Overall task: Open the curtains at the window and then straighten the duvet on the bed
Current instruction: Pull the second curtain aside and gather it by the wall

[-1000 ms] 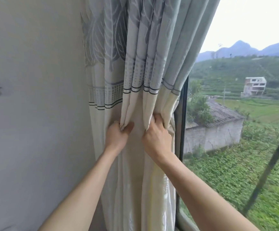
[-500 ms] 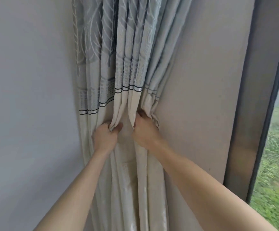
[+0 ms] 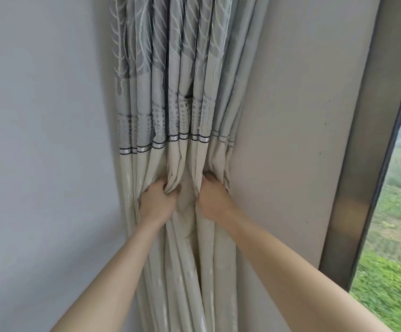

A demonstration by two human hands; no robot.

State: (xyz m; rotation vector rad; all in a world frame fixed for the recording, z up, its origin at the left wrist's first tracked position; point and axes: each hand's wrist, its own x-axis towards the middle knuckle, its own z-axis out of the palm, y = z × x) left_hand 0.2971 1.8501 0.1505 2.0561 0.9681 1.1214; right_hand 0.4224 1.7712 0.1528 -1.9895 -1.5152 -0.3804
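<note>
With my left hand [image 3: 157,204] and right hand [image 3: 215,200] each clenched on a pleat of the grey-green and cream patterned fabric curtain [image 3: 178,111], bunched in the wall corner beside the window frame [image 3: 362,164], I should press the folds flat and even, then, probably, let go cleanly.

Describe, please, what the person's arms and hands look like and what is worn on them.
Both forearms are bare as far as the frame shows: no sleeves, gloves or watch. The left hand seems to carry a thin ring on one finger, too small to be sure. The right hand shows nothing worn.
</note>
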